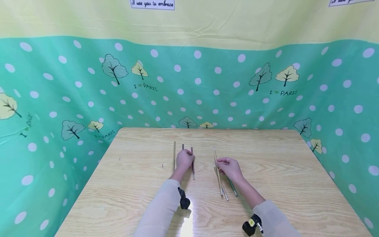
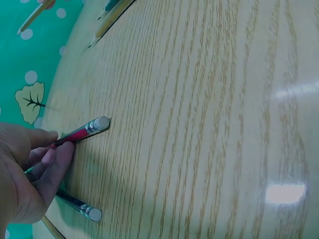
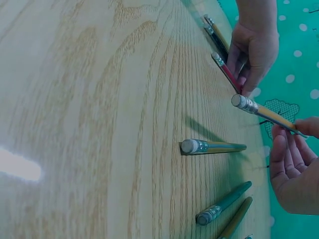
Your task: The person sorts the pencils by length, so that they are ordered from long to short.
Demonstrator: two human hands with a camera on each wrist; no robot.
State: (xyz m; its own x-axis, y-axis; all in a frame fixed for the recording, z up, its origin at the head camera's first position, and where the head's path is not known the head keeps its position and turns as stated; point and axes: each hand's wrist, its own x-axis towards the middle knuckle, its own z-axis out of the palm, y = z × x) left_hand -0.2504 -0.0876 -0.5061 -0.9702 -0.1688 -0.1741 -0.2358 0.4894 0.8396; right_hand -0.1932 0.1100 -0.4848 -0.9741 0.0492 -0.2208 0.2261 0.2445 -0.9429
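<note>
My left hand [image 1: 185, 159] pinches a red pencil [image 2: 79, 134] between thumb and fingers, its white eraser pointing toward me close over the table. Beside that hand lie a black pencil [image 2: 75, 201] and, farther left, a yellow pencil [image 1: 174, 156]. My right hand [image 1: 231, 168] pinches another yellow pencil [image 3: 271, 115] near its far end, with the eraser end raised above the table. Under and around this hand, a yellow pencil [image 3: 222, 148], a green pencil [image 3: 227, 201] and an olive-toned pencil [image 3: 238, 216] rest on the wood. The right fingers partly cover this group in the head view.
The wooden table [image 1: 266, 148] has its far edge against a green dotted curtain [image 1: 207, 89], which also hangs at both sides. A tiny scrap [image 1: 162, 165] lies left of the left-hand pencils. Black cameras [image 1: 184, 200] are strapped at both wrists.
</note>
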